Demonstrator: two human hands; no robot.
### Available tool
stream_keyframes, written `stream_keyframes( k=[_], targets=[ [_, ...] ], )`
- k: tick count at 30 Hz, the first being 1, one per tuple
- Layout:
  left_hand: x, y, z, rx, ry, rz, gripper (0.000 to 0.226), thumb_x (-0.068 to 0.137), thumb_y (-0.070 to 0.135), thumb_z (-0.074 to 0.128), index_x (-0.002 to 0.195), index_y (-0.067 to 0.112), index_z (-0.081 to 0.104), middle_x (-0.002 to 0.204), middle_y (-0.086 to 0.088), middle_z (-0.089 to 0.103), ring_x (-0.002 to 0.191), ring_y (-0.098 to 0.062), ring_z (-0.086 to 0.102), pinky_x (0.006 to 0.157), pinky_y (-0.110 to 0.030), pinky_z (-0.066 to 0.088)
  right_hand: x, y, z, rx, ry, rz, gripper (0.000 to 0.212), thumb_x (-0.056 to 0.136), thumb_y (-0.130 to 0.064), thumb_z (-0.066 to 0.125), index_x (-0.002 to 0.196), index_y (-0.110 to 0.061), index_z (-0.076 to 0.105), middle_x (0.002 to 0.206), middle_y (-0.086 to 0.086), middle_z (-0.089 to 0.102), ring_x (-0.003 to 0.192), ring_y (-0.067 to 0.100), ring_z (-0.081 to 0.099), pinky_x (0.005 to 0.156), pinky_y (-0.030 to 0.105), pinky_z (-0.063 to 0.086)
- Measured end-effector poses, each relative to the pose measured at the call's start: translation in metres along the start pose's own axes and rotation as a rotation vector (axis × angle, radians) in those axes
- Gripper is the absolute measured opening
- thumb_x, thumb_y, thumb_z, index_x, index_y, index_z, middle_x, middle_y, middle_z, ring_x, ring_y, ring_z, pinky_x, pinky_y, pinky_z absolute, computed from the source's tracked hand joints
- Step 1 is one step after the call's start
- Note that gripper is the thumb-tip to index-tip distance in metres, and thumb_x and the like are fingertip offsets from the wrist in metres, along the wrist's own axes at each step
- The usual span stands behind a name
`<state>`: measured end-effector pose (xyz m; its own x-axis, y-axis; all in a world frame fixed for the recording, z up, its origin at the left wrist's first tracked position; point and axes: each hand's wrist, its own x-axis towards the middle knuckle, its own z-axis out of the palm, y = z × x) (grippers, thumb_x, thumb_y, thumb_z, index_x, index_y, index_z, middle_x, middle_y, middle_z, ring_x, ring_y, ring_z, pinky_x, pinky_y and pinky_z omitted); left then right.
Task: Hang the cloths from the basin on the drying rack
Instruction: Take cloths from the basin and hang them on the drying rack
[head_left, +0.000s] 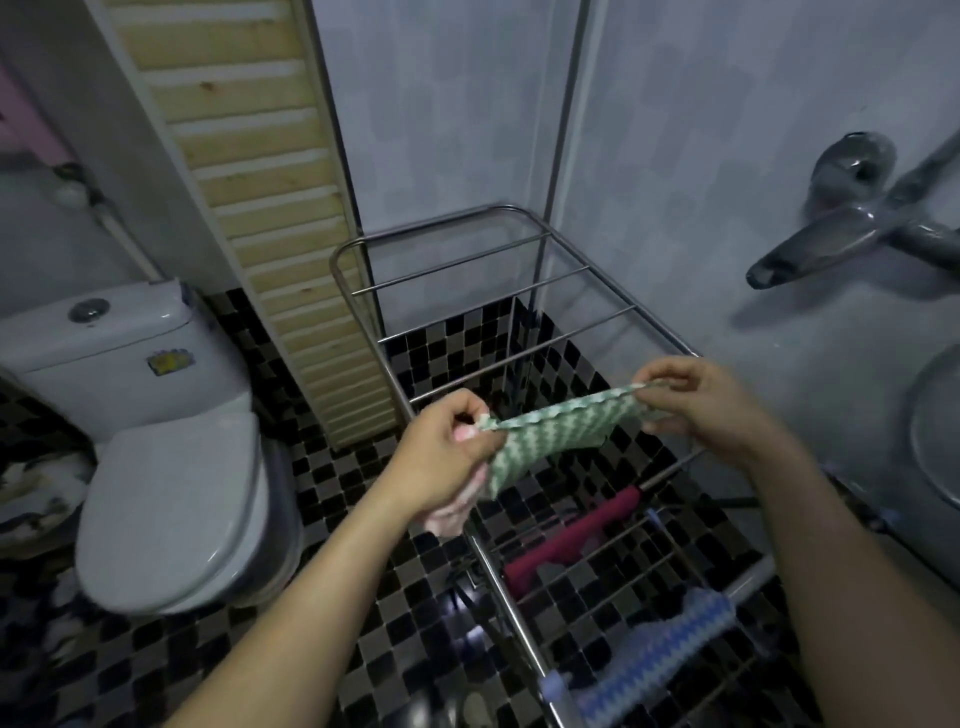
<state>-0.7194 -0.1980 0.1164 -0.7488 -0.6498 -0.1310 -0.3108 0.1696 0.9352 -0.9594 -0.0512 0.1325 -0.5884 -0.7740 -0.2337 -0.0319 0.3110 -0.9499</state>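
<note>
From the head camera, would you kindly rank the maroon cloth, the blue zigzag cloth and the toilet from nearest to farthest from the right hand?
From the right hand:
1. Maroon cloth, on the rack rail just below-left.
2. Blue zigzag cloth, lower on the rack's near end.
3. Toilet, far across on the left.

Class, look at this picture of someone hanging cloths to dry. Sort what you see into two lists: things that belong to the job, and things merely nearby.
Part of the job:
green cloth, stretched between left hand and right hand
pink cloth
drying rack
red cloth
blue cloth

Merely nearby:
toilet
tap
slatted panel
</note>
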Motion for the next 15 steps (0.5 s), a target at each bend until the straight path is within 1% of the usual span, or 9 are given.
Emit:
stream_keyframes(
  k=[1,3,5,7,8,9,12,13,15],
  targets=[
    [0.003,-0.004,0.000,-0.064,-0.007,-0.059,0.018,0.088,0.018,0.069,0.082,0.016,0.052,0.066,-0.008,0.057,0.055,-0.019,0.052,0.055,-0.029,0.042,0.007,0.005,0.000,0.083,0.003,0.025,0.018,0.087,0.002,0.064,0.076,-0.012,0.067,0.075,0.005,0.069,0.068,0.014,0.068,0.057,0.024,0.057],
    [0.009,-0.012,-0.002,-0.111,0.020,-0.150,0.019,0.087,0.019,0.071,0.083,0.014,0.053,0.067,-0.009,0.058,0.055,-0.018,0.053,0.054,-0.026,0.043,0.025,0.013,0.005,0.120,0.017,0.050,0.011,0.087,0.000,0.064,0.080,-0.009,0.066,0.074,0.004,0.070,0.067,0.014,0.069,0.059,0.023,0.058],
    [0.016,-0.022,-0.005,-0.116,0.081,-0.225,0.019,0.086,0.018,0.071,0.082,0.013,0.054,0.063,-0.005,0.059,0.046,-0.012,0.052,0.048,-0.021,0.043,0.042,0.022,0.019,0.075,0.037,0.079,0.004,0.087,-0.005,0.067,0.083,-0.006,0.066,0.077,0.007,0.070,0.069,0.016,0.069,0.061,0.025,0.059],
    [0.027,-0.034,-0.006,-0.098,0.170,-0.296,0.017,0.087,0.016,0.070,0.082,0.012,0.054,0.056,-0.001,0.057,0.037,-0.006,0.049,0.040,-0.016,0.039,0.061,0.032,0.036,0.006,0.067,0.118,0.007,0.087,-0.010,0.069,0.088,-0.003,0.066,0.084,0.013,0.067,0.075,0.020,0.067,0.067,0.029,0.061],
    [0.033,-0.040,-0.006,-0.057,0.226,-0.315,0.016,0.087,0.017,0.070,0.082,0.013,0.055,0.058,0.001,0.058,0.038,-0.003,0.050,0.040,-0.015,0.040,0.070,0.037,0.044,-0.022,0.094,0.131,0.010,0.087,-0.012,0.069,0.090,-0.003,0.066,0.087,0.014,0.066,0.077,0.022,0.066,0.070,0.031,0.061],
    [0.039,-0.046,-0.007,0.000,0.278,-0.325,0.015,0.086,0.018,0.071,0.083,0.013,0.057,0.063,0.003,0.060,0.044,-0.002,0.053,0.044,-0.016,0.041,0.078,0.041,0.052,-0.062,0.122,0.135,0.012,0.088,-0.014,0.069,0.091,-0.003,0.065,0.086,0.013,0.064,0.078,0.023,0.066,0.072,0.034,0.060],
    [0.057,-0.064,-0.008,0.141,0.368,-0.348,0.015,0.085,0.023,0.072,0.084,0.016,0.059,0.078,0.002,0.066,0.063,-0.010,0.059,0.054,-0.023,0.044,0.097,0.048,0.073,-0.177,0.213,0.114,0.011,0.090,-0.017,0.067,0.090,-0.006,0.063,0.082,0.006,0.062,0.071,0.021,0.066,0.073,0.039,0.060],
    [0.060,-0.066,-0.008,0.185,0.384,-0.355,0.015,0.085,0.025,0.072,0.084,0.017,0.059,0.080,0.002,0.067,0.067,-0.013,0.061,0.056,-0.026,0.046,0.101,0.049,0.077,-0.215,0.234,0.098,0.011,0.090,-0.018,0.066,0.091,-0.007,0.064,0.085,0.007,0.064,0.067,0.020,0.066,0.070,0.038,0.059],
    [0.062,-0.069,-0.008,0.235,0.405,-0.354,0.015,0.085,0.026,0.071,0.084,0.018,0.059,0.080,0.003,0.067,0.071,-0.016,0.063,0.061,-0.029,0.051,0.109,0.052,0.083,-0.275,0.262,0.066,0.013,0.091,-0.020,0.065,0.096,-0.008,0.065,0.097,0.011,0.068,0.067,0.020,0.068,0.061,0.029,0.056]
  ],
)
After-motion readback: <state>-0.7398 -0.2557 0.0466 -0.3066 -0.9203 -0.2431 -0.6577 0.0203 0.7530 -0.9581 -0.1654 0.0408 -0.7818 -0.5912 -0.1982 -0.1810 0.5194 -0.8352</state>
